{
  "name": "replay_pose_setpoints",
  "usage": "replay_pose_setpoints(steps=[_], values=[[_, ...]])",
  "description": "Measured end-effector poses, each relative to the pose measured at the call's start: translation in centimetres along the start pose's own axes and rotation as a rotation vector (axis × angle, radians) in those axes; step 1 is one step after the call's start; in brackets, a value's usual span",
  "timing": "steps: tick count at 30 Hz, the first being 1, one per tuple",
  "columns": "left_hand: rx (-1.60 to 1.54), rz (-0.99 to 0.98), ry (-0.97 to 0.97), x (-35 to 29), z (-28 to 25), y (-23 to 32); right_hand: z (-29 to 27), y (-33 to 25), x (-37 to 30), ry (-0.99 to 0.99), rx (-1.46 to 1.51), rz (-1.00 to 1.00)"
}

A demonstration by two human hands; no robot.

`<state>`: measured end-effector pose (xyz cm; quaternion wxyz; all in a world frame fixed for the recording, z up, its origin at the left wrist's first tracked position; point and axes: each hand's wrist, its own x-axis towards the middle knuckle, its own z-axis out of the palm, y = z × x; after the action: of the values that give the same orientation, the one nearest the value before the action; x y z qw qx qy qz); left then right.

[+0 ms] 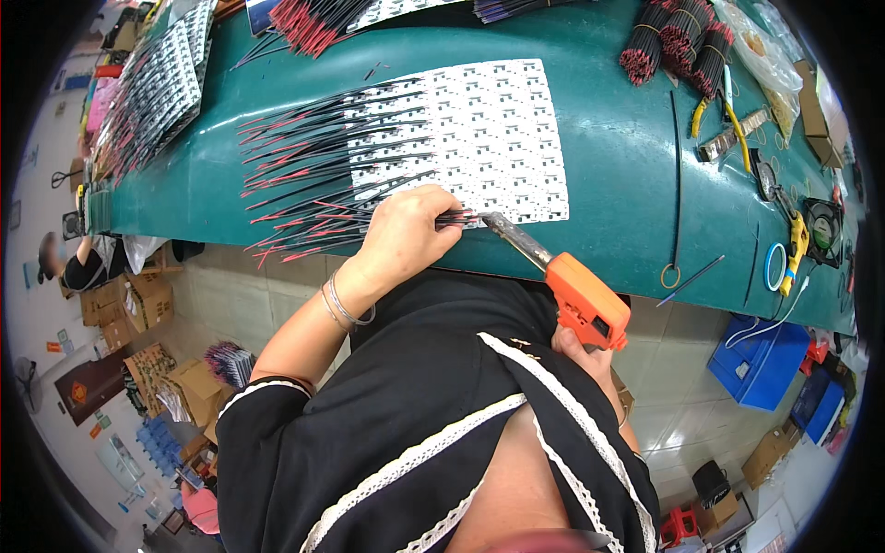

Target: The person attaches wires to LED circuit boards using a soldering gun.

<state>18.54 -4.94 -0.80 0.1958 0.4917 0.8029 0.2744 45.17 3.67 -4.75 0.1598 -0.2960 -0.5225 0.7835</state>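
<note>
As two bare hands work at its near edge, a green tabletop [618, 175] bows across the upper part of the view. On it lies a white panel of small circuit boards [502, 120], with black, red-ended wires [304, 170] running over its left part and fanning out past its edge toward nine o'clock. From the panel's centre, more wired panels [180, 83] rest between nine and ten o'clock, and banded wire bundles [684, 32] lie at about two. An orange soldering gun [587, 297] sits at roughly five o'clock, its barrel slanting up toward eleven. The left hand [406, 235], at seven o'clock, is closed — thumb and fingers pinching wire ends [454, 218] over the panel's near edge. The right hand [587, 358], partly hidden at five o'clock, grips the soldering gun from below. Smallest of all is the gun's tip [489, 220] — just beside those pinched ends, at the panel's near edge; whether it touches them, I cannot tell.
</note>
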Motion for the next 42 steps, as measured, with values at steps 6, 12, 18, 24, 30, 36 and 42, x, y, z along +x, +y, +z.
replay_pose_setpoints(steps=[6, 12, 18, 24, 30, 36, 42], values=[[-0.001, 0.011, -0.013, 0.2, -0.1, -0.1, 0.3, -0.7, 0.0, 0.036, -0.063, 0.016], [0.012, 0.020, -0.045, 0.4, -0.1, -0.1, 0.2, -0.9, -0.3, 0.023, 0.076, -0.031], [0.026, 0.013, -0.057, 0.7, -0.4, 0.1, 0.1, -0.7, -0.2, 0.015, 0.044, -0.031], [-0.037, 0.004, -0.129, 1.2, -0.7, -0.2, 0.0, -0.4, -0.2, 0.008, 0.063, 0.000], [-0.007, 0.008, -0.173, 1.5, -0.9, -0.1, 0.1, -0.5, -0.4, 0.038, 0.009, 0.037], [0.013, 0.022, -0.175, 1.6, -1.0, 0.2, -0.1, -0.3, -0.6, 0.026, 0.061, -0.015], [0.021, 0.085, -0.169, 1.5, -0.8, -0.4, 0.1, -0.8, -0.1, 0.004, 0.112, -0.051]])
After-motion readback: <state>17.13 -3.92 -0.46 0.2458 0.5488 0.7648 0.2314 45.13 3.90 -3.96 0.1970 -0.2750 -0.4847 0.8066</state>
